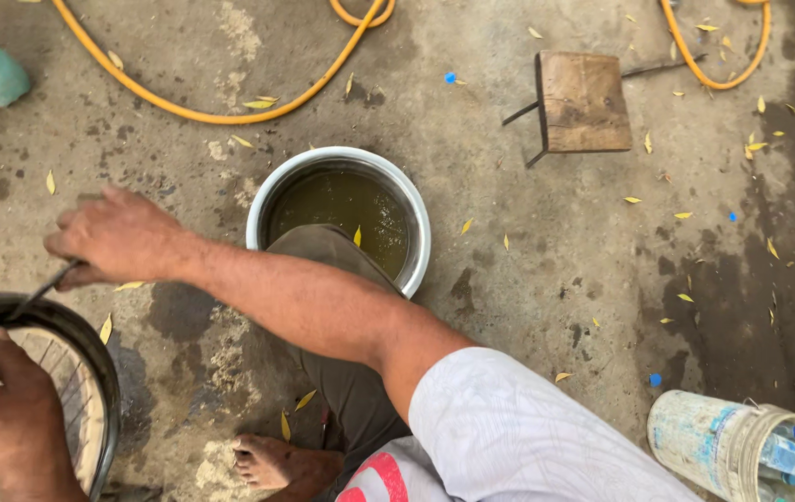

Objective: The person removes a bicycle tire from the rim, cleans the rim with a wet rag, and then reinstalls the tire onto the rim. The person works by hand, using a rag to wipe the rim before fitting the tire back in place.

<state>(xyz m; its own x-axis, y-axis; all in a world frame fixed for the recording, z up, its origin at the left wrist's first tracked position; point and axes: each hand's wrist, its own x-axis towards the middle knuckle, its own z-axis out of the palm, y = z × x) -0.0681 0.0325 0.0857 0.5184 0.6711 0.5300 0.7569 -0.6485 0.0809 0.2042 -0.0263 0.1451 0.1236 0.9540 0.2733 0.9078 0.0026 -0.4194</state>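
A bicycle wheel with a black tyre (81,339) and thin spokes lies at the lower left on the concrete floor. My right hand (119,237) reaches across from the right in a white sleeve and is closed on a thin metal lever (44,290), whose tip sits at the tyre's edge. My left hand (7,423) presses down on the wheel at the bottom left corner, thumb up along the tyre. Under my right arm are my bent knee in grey trousers (346,381) and my bare foot (272,462).
A steel basin (323,156) of murky water stands just beyond my knee. A small wooden stool (583,102) is farther back, with yellow hose (202,116) looping across the top. A stained plastic bucket (709,442) holding tubes sits at the lower right. Dry leaves lie scattered.
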